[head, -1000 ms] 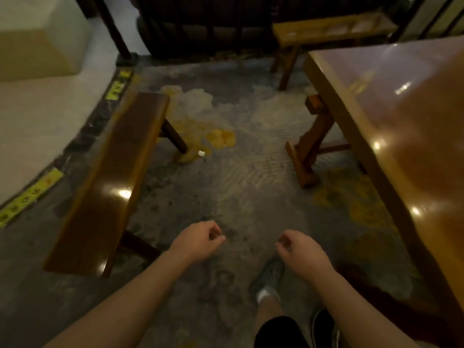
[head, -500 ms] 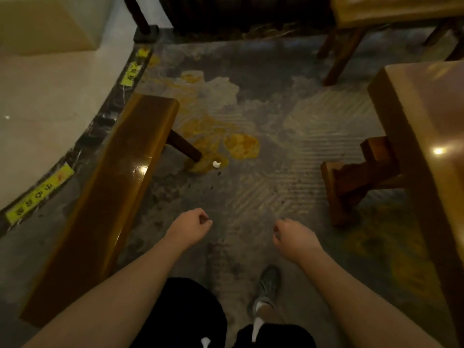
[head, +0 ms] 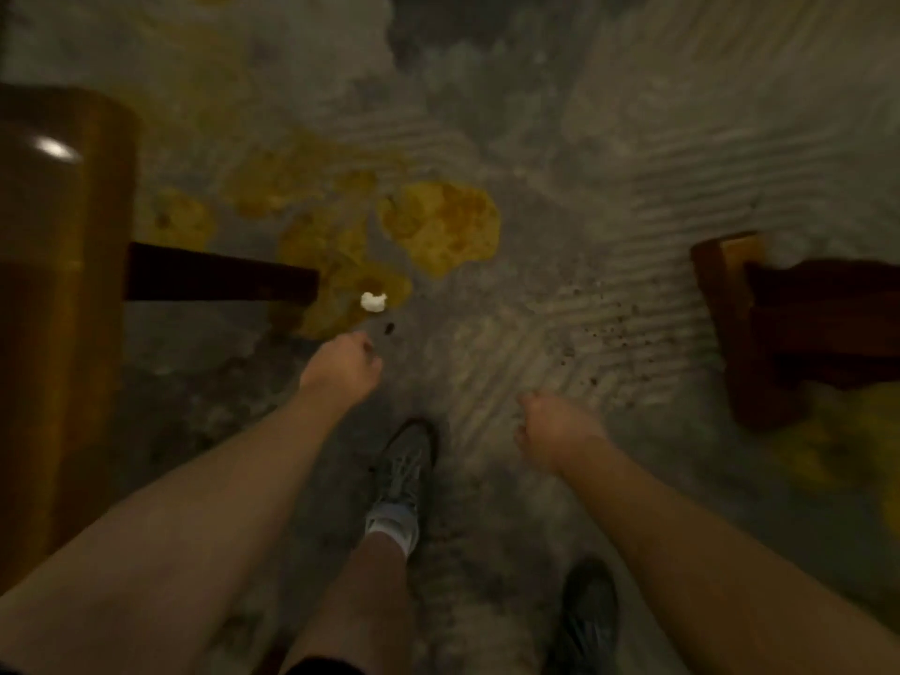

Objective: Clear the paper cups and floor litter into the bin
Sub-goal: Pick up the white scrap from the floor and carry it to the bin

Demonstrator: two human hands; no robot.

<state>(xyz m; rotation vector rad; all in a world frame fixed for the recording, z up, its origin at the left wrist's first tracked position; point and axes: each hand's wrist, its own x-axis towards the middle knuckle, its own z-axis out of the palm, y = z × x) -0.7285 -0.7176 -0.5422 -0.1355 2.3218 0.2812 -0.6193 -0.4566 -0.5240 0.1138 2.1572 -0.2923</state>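
The white paper scrap lies on the carpet just past your left hand, beside the bench leg. It looks crumpled, light and soft, so pinch it anywhere with your fingertips. Both hands are loosely curled and hold nothing; your right hand hangs lower. The patterned carpet is dim and speckled with crumbs; no bin is in sight.

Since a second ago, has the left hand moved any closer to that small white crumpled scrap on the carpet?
Yes. The left hand has come forward, toward the small white crumpled scrap lying by the dark wooden bench leg, and now sits just short of it.
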